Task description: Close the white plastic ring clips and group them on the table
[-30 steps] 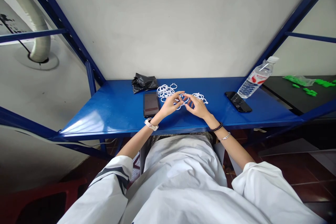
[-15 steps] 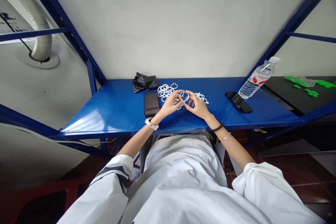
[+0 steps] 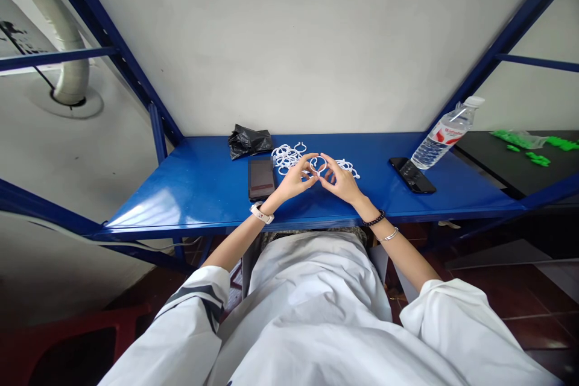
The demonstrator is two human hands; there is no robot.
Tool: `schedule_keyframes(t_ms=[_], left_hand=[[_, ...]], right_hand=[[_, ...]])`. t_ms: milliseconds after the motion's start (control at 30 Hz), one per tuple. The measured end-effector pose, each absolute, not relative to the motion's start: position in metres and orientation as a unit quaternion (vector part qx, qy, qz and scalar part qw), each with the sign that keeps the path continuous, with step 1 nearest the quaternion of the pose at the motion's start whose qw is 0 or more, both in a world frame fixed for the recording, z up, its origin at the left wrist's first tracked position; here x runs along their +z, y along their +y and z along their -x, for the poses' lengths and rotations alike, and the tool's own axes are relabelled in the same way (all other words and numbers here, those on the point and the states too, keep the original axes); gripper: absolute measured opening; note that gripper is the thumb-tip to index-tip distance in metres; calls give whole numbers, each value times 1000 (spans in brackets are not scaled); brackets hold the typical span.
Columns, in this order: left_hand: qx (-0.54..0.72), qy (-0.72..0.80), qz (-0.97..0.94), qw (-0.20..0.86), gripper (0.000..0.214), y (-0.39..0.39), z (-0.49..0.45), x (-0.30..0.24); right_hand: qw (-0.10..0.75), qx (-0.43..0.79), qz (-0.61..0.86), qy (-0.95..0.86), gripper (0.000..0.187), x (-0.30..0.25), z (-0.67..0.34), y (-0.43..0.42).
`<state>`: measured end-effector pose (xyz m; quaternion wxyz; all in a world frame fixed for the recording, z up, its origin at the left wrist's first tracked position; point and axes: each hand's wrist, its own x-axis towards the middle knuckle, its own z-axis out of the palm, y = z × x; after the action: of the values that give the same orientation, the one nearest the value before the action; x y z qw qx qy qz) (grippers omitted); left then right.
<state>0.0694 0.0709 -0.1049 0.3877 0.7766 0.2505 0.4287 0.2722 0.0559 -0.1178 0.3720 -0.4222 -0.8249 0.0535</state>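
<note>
Ring shift: against the first frame, the white ring (image 3: 325, 167) sits slightly higher in my view, its loop more exposed; both hands have barely moved.
Fingers: left hand (image 3: 295, 177) and right hand (image 3: 342, 184) pinch that ring between them, over the middle of the worktop (image 3: 203, 184).
Progress: one ring in handling, probably midway; a larger ring heap (image 3: 284, 158) lies left toward the back edge, a smaller ring cluster (image 3: 348, 167) right. Which is finished, I can't tell.
Textures: thin, smooth, plastic-looking rings; crumpled, shiny black bag (image 3: 249, 142) by the back edge; glossy blue paint.
</note>
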Motion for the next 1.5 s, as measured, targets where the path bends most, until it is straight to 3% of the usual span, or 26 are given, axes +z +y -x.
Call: schedule_keyframes(t_ms=[1500], left_hand=[[436, 273, -819, 255, 54, 73, -69, -111]], right_hand=[[390, 45, 404, -826, 68, -119, -272, 56]])
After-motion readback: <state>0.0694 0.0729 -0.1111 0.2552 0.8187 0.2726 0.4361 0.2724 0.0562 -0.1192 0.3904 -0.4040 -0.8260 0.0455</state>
